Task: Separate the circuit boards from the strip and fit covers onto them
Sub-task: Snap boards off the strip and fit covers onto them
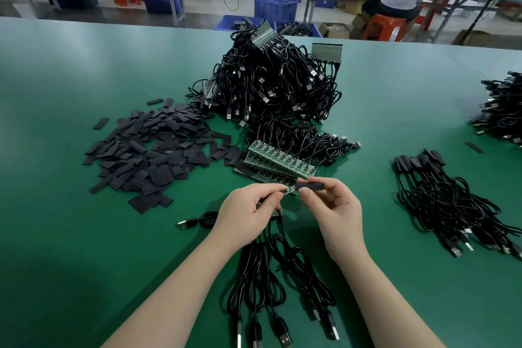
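Head view, left hand (250,206): pinches a small green circuit board (289,190) by its near end, leaving the far end bare so a cover can slide on; more board pieces seem tucked under the palm, though I cannot tell how many.
Head view, right hand (329,202): pinches a black cover (310,186) between thumb and fingertips, its open end meeting the board's tip; I judge the sleeve is being started onto the board.
Cables (271,271): hang from the held boards toward the person, USB plugs fanned over the worktop (70,234), so their weight stays clear of the fit.
Board strips (275,162): stacked just beyond the hands, wires trailing back, kept near as the next stock to snap apart.
Loose covers (154,150): heaped to the left, within easy reach.
Cable heap (271,85): piled behind the strips, more strips poking out; likely unprocessed supply.
Finished bundle (452,200): lies well apart on the right, covered ends together, which keeps done work separate.
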